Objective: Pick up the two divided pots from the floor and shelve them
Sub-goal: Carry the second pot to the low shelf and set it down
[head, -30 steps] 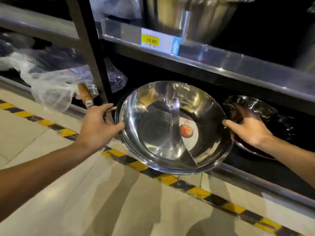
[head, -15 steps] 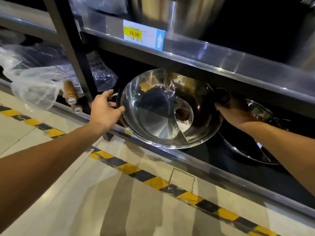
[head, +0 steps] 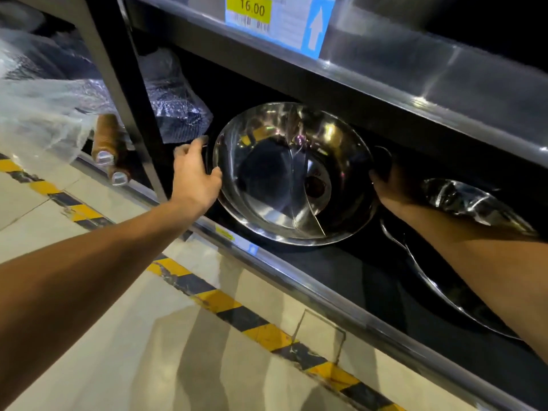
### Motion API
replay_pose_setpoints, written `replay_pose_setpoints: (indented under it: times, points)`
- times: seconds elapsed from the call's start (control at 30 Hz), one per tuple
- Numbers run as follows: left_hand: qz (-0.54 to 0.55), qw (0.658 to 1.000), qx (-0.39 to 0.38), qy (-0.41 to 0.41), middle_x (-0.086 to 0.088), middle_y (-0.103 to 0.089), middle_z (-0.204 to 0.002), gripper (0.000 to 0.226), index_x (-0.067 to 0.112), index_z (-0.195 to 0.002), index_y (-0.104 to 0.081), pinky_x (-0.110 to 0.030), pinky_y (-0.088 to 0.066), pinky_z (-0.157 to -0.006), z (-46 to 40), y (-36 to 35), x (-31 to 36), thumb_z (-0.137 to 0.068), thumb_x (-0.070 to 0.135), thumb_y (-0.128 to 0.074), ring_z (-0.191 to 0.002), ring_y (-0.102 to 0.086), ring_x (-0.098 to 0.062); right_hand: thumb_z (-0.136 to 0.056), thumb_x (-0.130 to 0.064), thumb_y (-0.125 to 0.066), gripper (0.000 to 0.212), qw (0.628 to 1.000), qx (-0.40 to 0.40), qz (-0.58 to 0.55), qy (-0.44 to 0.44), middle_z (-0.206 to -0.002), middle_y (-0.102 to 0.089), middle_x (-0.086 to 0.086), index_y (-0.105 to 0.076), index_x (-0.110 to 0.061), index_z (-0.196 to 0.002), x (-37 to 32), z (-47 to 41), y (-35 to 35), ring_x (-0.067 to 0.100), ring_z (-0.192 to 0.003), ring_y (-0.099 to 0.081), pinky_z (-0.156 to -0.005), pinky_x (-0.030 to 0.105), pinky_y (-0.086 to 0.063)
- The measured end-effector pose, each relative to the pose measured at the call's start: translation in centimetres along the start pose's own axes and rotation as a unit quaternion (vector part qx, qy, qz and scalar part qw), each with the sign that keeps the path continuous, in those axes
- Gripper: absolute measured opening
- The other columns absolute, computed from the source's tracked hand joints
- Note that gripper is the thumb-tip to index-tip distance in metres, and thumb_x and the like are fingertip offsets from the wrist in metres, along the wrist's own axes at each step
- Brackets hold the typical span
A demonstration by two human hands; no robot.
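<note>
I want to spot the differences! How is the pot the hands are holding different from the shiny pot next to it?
The held pot shows nearly whole, its divider plain; the neighbouring pot is partly hidden by the right arm. The left hand and right hand grip the held pot; nothing grips the neighbouring pot. Both are shiny steel, on the bottom shelf.

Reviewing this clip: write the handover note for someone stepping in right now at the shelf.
Left hand: on the left rim of the divided pot, fingers curled over its handle.
Right hand: at the right rim, in shadow; grip unclear.
Pot: tilted, inside the bottom shelf opening, its lower edge at the shelf.
Second pot: already shelved, to the right.
Left: settle the pot, let go.
</note>
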State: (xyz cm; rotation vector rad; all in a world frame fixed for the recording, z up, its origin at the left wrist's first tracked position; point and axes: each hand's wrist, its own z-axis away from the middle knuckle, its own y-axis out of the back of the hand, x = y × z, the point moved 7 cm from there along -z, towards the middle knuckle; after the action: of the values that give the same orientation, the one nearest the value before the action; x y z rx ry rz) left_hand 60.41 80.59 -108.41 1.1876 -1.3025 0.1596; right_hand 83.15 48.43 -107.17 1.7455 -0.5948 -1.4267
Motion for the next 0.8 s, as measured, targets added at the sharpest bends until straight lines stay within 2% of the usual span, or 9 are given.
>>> replay_pose_setpoints:
  times: [0.13, 0.23, 0.33, 0.43, 0.53, 0.63, 0.8]
  points:
    - [-0.024, 1.0, -0.008, 0.0, -0.018, -0.048, -0.136, 0.059, 0.018, -0.143, -0.042, -0.036, -0.04, -0.108, -0.9, -0.6, -1.5, -0.087, 0.011, -0.06, -0.12, -0.055, -0.029, -0.102, -0.025, -0.051, 0.063, 0.999, -0.005, 0.026, -0.035, -0.156, -0.034, 0.025, -0.026, -0.002, -0.155, 0.5, -0.2, -2.4, 0.039, -0.143, -0.034, -0.113, 0.039, -0.024]
    - [-0.031, 1.0, 0.001, -0.005, -0.019, -0.047, -0.138, 0.055, 0.017, -0.14, -0.044, -0.036, -0.037, -0.111, -1.4, -0.8, -1.8, -0.087, 0.011, -0.06, -0.125, -0.05, -0.031, -0.103, -0.027, -0.048, 0.06, 0.998, -0.002, 0.047, -0.049, -0.153, -0.038, 0.025, -0.028, -0.004, -0.154, 0.4, -0.7, -3.1, 0.04, -0.14, -0.037, -0.111, 0.041, -0.028]
    - [-0.057, 0.998, -0.009, -0.032, -0.021, -0.037, -0.144, 0.053, 0.012, -0.141, -0.042, -0.039, -0.028, -0.115, -1.3, -1.1, -1.8, -0.089, 0.013, -0.057, -0.134, -0.038, -0.036, -0.103, -0.037, -0.046, 0.066, 0.996, 0.0, 0.085, -0.038, -0.153, -0.039, 0.024, -0.023, -0.006, -0.156, 0.4, -0.4, -2.5, 0.04, -0.139, -0.039, -0.114, 0.047, -0.03]
    - [-0.085, 0.995, -0.032, -0.028, -0.024, -0.019, -0.156, 0.059, 0.009, -0.145, -0.033, -0.041, -0.015, -0.12, -0.7, -1.5, -2.3, -0.093, 0.024, -0.057, -0.146, -0.014, -0.037, -0.102, -0.047, -0.044, 0.072, 0.997, -0.034, 0.062, -0.017, -0.158, -0.034, 0.017, -0.013, -0.017, -0.16, 0.6, 1.9, -2.2, 0.037, -0.143, -0.036, -0.115, 0.05, -0.031]
    - [-0.113, 0.991, -0.06, -0.041, -0.025, -0.002, -0.161, 0.069, 0.006, -0.149, -0.026, -0.044, -0.004, -0.121, 0.2, -1.9, -2.3, -0.093, 0.033, -0.058, -0.149, 0.004, -0.037, -0.101, -0.047, -0.045, 0.072, 0.994, -0.029, 0.092, 0.057, -0.162, -0.026, 0.013, -0.015, -0.018, -0.16, 0.2, 5.1, -1.7, 0.032, -0.147, -0.027, -0.118, 0.048, -0.027]
    - [-0.144, 0.984, -0.08, -0.072, -0.022, 0.002, -0.162, 0.073, 0.007, -0.151, -0.023, -0.046, 0.003, -0.12, 1.5, -1.9, -2.1, -0.094, 0.039, -0.055, -0.149, 0.011, -0.037, -0.101, -0.05, -0.042, 0.073, 0.984, -0.035, 0.151, 0.083, -0.167, -0.014, 0.008, -0.015, -0.015, -0.16, 0.0, 7.1, -1.8, 0.027, -0.152, -0.012, -0.123, 0.043, -0.014]
    - [-0.155, 0.973, -0.069, -0.158, -0.028, -0.01, -0.16, 0.066, 0.003, -0.145, -0.035, -0.05, -0.004, -0.12, 5.2, -1.3, -0.5, -0.093, 0.035, -0.059, -0.148, 0.0, -0.043, -0.098, -0.061, -0.033, 0.078, 0.971, -0.092, 0.203, 0.083, -0.168, -0.002, -0.004, -0.01, -0.021, -0.16, -0.2, 9.8, -2.5, 0.015, -0.153, 0.001, -0.124, 0.039, -0.005]
